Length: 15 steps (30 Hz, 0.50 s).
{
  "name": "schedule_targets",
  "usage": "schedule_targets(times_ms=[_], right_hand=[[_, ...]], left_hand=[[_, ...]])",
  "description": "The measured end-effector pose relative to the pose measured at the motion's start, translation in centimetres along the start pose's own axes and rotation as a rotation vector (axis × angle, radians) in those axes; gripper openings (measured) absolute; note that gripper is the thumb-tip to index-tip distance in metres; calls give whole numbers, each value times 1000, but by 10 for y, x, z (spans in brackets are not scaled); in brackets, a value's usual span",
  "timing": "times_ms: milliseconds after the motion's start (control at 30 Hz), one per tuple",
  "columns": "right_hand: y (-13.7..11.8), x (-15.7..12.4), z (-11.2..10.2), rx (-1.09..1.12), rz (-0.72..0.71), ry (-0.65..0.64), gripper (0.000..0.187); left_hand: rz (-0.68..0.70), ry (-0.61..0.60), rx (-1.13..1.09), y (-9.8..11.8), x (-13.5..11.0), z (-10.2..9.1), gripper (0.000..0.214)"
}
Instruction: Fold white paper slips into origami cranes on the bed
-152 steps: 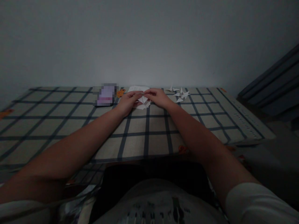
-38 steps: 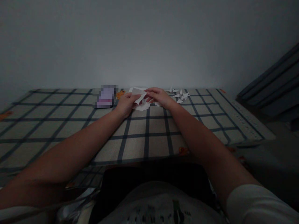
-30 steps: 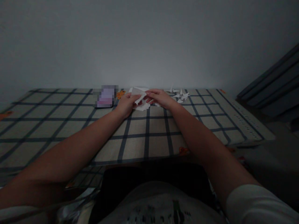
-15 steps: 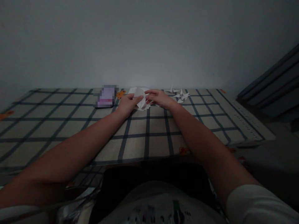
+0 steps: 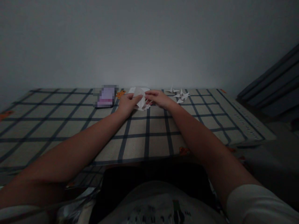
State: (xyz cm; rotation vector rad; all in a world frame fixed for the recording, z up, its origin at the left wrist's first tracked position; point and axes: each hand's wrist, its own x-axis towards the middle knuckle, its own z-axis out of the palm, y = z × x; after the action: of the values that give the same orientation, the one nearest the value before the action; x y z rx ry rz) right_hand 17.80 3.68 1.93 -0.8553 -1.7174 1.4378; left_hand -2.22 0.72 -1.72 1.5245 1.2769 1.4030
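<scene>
A white folded piece of paper, pointed at its lower end, is pinched by my left hand, whose thumb lies across its front. My right hand is at the paper's right edge, with curled fingertips closed on it. Under and behind the hands lie more white paper sheets, partly covered. Right of my right hand sit several folded white paper cranes, with pointed wings and tips.
A phone with a lit, partly pixelated screen lies left of my hands. A checked cloth with orange figures covers the table. Behind the table rises a plain wall; a dark curtain hangs at the right.
My right fingers have shifted very slightly at the paper's right edge. The left hand, phone and paper cranes stay in place.
</scene>
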Motion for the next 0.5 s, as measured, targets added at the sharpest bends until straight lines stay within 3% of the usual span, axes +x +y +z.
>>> schedule_targets(times_ms=[267, 500], right_hand=[[1, 0, 0, 5, -4, -16, 19], [4, 2, -2, 6, 15, 16, 13]], left_hand=[[63, 23, 88, 17, -6, 3, 40], [-8, 33, -6, 12, -5, 3, 44]])
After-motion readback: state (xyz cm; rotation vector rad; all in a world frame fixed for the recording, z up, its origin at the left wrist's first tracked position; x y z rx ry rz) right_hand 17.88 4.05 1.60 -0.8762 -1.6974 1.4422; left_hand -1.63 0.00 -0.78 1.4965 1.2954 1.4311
